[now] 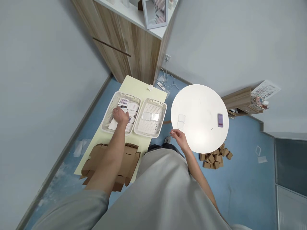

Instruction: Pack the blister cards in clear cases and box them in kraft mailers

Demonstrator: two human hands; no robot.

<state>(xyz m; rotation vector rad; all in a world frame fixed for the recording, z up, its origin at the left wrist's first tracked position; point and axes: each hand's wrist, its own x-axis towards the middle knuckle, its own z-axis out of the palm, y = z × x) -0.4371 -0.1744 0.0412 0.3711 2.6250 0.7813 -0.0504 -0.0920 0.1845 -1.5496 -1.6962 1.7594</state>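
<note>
My left hand (121,115) is down in the left white basket (105,123), over flat packs and cards (132,107). Its thumb is apart from the fingers, and nothing shows in its grasp; the fingertips are partly hidden against the packs. One pack (123,102) holds small dark and purple pieces that look like press-on nails. Beside the near left edge of the round white table (200,102), my right hand (179,138) hangs with loosely bent fingers and no visible object. Closest to it on the table lies an opened clear plastic case (181,121).
A second white basket (163,119) contains an open clear case (150,116). Flattened brown cardboard boxes (127,159) cover the pale yellow table's (93,140) near end. A purple phone-like item (220,120) lies on the round table. Small brown boxes (214,158) are piled on the floor.
</note>
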